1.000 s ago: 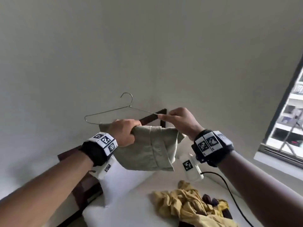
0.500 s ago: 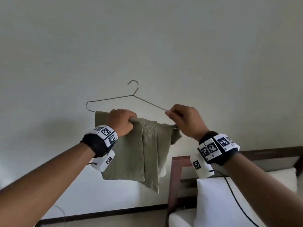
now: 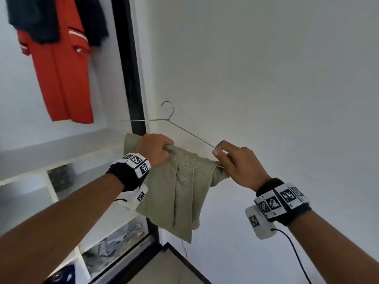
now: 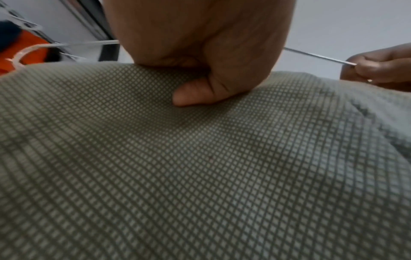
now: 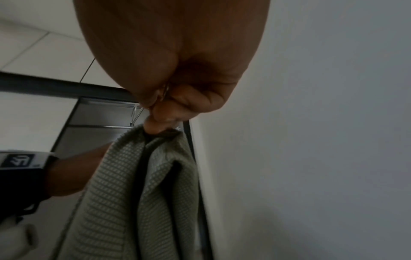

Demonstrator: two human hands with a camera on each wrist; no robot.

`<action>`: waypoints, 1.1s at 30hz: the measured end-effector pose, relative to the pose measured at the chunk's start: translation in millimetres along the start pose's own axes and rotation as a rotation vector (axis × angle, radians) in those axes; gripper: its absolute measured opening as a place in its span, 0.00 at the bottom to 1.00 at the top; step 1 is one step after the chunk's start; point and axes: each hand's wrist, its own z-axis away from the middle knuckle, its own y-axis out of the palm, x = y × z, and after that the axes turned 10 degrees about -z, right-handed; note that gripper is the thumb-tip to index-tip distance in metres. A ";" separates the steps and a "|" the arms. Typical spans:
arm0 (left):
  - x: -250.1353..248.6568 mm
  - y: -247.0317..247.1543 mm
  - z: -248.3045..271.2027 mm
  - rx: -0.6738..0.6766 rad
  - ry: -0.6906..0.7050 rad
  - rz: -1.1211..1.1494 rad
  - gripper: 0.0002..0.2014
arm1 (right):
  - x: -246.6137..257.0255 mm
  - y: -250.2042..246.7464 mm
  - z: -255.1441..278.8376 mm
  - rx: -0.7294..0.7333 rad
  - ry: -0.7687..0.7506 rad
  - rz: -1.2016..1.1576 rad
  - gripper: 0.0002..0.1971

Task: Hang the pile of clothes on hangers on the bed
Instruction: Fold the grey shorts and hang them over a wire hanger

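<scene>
Where the left hand (image 3: pixel 155 149) closes around the folded top edge of the green garment (image 3: pixel 180 193), the bottom bar of the wire hanger (image 3: pixel 170 119) is hidden under cloth and fingers, and the hanging red shirt (image 3: pixel 61 74) is cut off at the top. Wrist-band markers carry black-and-white codes; no writing is readable. Held up near the white wall (image 3: pixel 266 78), the fine-checked, pale olive garment drapes over the hanger, whose right end the right hand (image 3: pixel 238 162) pinches.
</scene>
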 end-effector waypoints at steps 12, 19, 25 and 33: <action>176.0 -10.0 -22.4 -0.020 -0.357 -0.111 0.09 | -6.7 160.3 -202.7 0.063 -0.227 -0.389 0.17; 292.2 -28.0 -40.1 -0.066 -0.439 -0.189 0.12 | 22.9 249.9 -298.8 -0.015 -0.337 -0.491 0.19; 414.7 -47.2 -66.2 -0.102 -0.529 -0.167 0.11 | 82.0 310.7 -405.5 0.174 -0.153 -0.798 0.17; 532.7 -106.6 -118.6 -0.242 -0.586 -0.543 0.12 | 151.5 360.8 -526.1 0.228 0.189 -1.240 0.19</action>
